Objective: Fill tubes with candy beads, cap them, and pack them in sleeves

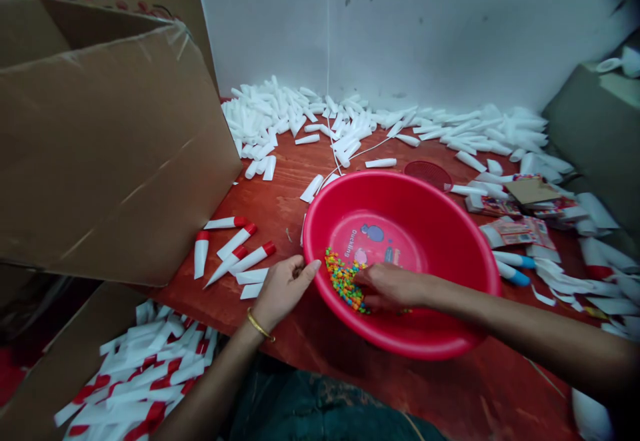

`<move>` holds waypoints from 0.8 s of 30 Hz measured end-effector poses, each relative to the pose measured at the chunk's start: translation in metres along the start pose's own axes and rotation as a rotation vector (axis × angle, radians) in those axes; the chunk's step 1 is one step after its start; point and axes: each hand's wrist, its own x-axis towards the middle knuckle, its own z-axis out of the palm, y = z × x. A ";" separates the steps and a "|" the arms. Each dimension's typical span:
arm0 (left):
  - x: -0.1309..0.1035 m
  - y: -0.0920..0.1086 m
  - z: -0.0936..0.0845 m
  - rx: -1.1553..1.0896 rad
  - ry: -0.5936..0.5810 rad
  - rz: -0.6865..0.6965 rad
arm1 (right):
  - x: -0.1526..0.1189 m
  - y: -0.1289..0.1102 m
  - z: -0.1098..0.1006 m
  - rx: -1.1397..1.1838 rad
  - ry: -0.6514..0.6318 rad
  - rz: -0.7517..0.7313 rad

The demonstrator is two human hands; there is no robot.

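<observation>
A red plastic basin (450, 247) stands on the reddish table, tilted a little, with a pile of small multicoloured pieces (345, 282) at its left side. My right hand (387, 286) reaches into the basin, its fingers bent down at the colourful pieces; the fingertips are hidden. At the basin's left rim is my left hand (287, 287), with a gold bangle on the wrist; its thumb is near the rim and its other fingers curl out of sight. Several white tubes with red caps (253, 257) lie left of my left hand.
Heaps of white tubes (265, 111) line the table's back by the wall. A large cardboard box (115, 154) stands left, above a box of red-capped tubes (150, 374). Printed packets (520, 231), blue-capped tubes (513, 274) and a red mesh sieve (428, 175) lie right.
</observation>
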 end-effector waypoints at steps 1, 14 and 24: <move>0.000 0.000 -0.002 0.053 -0.002 0.008 | -0.001 0.002 -0.003 0.076 0.021 0.009; 0.050 0.007 -0.031 0.464 0.262 0.119 | -0.046 0.006 -0.010 0.489 0.353 0.125; 0.192 0.023 -0.009 0.620 0.145 -0.056 | -0.068 -0.012 -0.006 0.697 0.519 0.164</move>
